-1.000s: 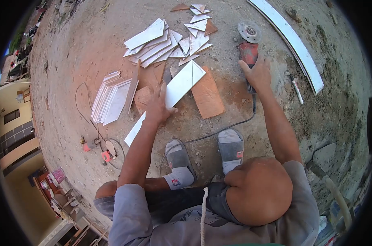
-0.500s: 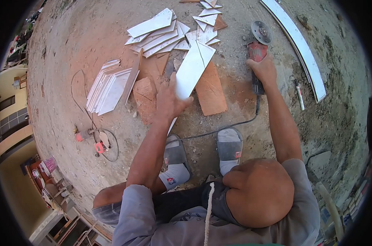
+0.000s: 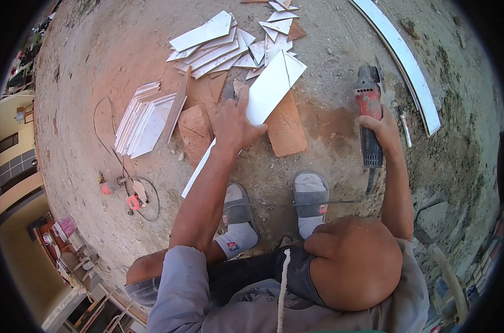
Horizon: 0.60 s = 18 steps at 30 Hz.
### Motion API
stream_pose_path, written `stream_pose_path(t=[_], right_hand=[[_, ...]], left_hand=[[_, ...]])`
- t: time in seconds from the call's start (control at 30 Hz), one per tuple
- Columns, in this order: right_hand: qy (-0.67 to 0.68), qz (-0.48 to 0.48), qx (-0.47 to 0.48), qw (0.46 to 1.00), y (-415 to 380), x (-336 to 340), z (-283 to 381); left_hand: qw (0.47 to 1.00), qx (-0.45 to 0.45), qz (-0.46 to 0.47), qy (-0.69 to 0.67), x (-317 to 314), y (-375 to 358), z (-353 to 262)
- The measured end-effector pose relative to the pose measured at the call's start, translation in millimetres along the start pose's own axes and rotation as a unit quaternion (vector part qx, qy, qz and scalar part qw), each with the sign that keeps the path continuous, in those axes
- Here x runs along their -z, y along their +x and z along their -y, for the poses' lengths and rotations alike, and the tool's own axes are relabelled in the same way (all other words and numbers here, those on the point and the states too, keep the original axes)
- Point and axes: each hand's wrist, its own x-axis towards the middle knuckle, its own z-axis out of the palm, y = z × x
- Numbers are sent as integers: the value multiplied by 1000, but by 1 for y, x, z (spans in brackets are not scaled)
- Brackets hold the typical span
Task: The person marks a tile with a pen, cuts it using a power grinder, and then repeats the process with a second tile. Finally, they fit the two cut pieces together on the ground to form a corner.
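My left hand [image 3: 239, 123] is closed on a long white tile [image 3: 274, 86], fingers at one edge and thumb across its face. A dark line runs slantwise near the tile's far end, and its near end passes under my left forearm. Beneath the tile lies a reddish brick block [image 3: 287, 130]; another brick block [image 3: 196, 136] is just left of my hand. My right hand [image 3: 382, 129] grips a red and black angle grinder [image 3: 369, 108] upright to the right, its disc seen nearly edge-on. The grinder is apart from the tile.
Cut tile pieces [image 3: 210, 44] lie heaped ahead, with stacked tiles [image 3: 146, 119] at left. A marker [image 3: 404, 127] and a long white strip [image 3: 404, 61] are at right. A corded red tool [image 3: 113, 185] lies at left. The grinder's cord [image 3: 318, 202] crosses my sandals.
My right hand has moved the grinder right and nearer to me, turning its disc from face-on to edge-on. My left hand has shifted and turned the tile, its far end now further right.
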Motion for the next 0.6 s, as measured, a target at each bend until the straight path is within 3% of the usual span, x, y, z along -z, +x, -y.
stream_pose_path(t=[0.13,0.2,0.23,0.3,0.6], right_hand=[[-64,-8,20,998,-41,42,6],[-166,-72,57,982,-58,58,8],[-211,-64,5,975,-67,65,20],[-209,-79,-6,975,-76,70,21],[-88,-98,20,991,-84,43,19]], left_hand=[[999,-31,17,12,-16,-8,1],[998,-2,64,12,-13,-12,-7],[998,-5,64,10,-18,-13,-4],[999,-28,-11,-14,-30,-13,4],[997,-13,-17,-76,-18,3,-6]])
